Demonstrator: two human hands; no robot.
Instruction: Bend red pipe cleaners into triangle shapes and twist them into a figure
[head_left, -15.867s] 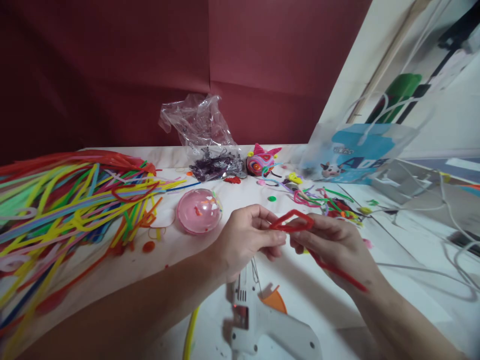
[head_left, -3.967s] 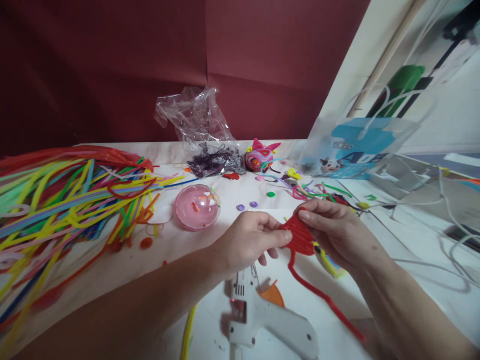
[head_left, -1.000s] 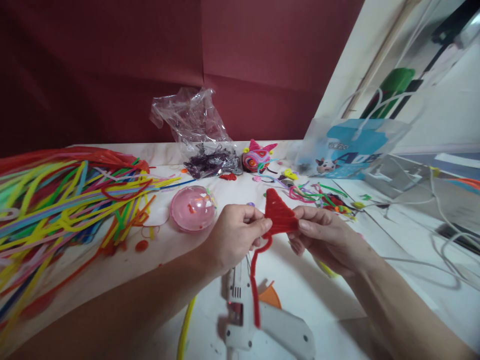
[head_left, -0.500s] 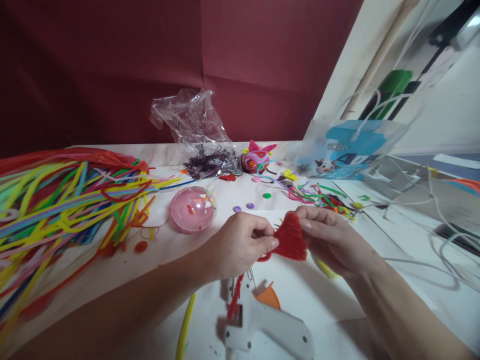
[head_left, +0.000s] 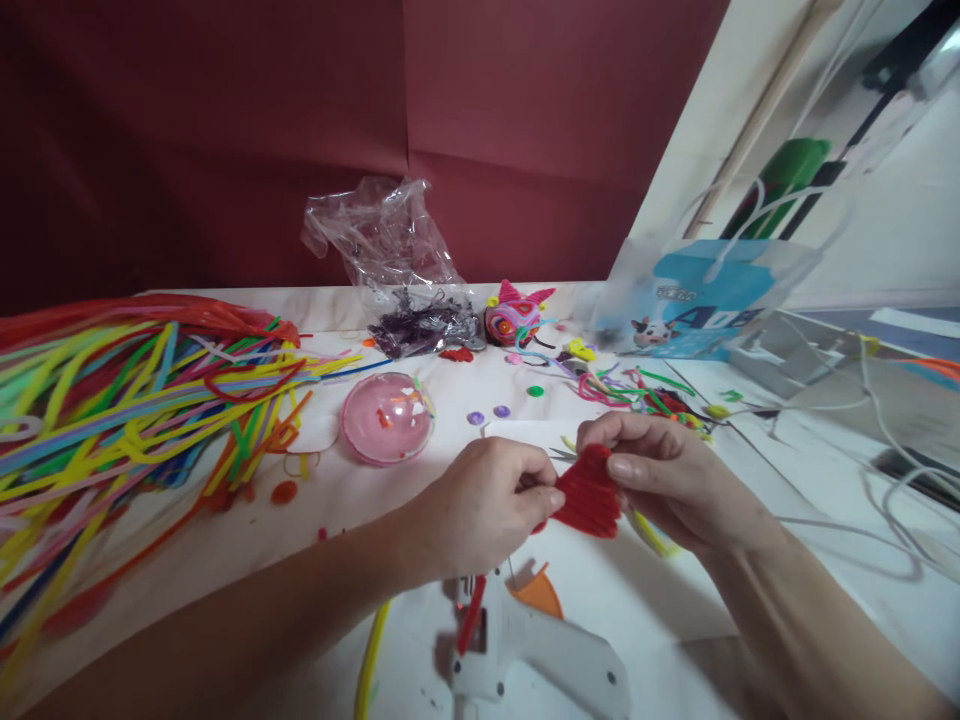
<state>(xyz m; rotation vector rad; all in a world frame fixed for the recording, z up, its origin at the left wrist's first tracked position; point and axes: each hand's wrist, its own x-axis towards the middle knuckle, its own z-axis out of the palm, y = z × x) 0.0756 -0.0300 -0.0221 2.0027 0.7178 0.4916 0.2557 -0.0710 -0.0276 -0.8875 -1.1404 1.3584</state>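
Observation:
A flat red fan-shaped piece of pipe cleaners (head_left: 589,497), its strands side by side, is stretched between both hands above the table. My left hand (head_left: 491,505) pinches its left edge between thumb and forefinger. At its upper right, my right hand (head_left: 671,475) grips it with thumb and fingers. Below the hands lies a white glue gun (head_left: 540,645), with a red strip (head_left: 471,615) across its body. An orange fan-shaped piece (head_left: 538,594) rests beside the gun. Scissor blades (head_left: 562,455) show partly behind the red piece.
Many coloured pipe cleaners (head_left: 150,420) cover the left side. A pink transparent bowl (head_left: 386,420) stands near the middle. Behind are a clear plastic bag (head_left: 386,240), a pink decorated ball with ears (head_left: 515,315) and a blue-white carrier bag (head_left: 705,295). White cables (head_left: 892,480) run along the right.
Both hands stay on the red piece, which has shifted slightly down and to the right. Its top has tilted, and my right hand's fingers now cover its upper corner.

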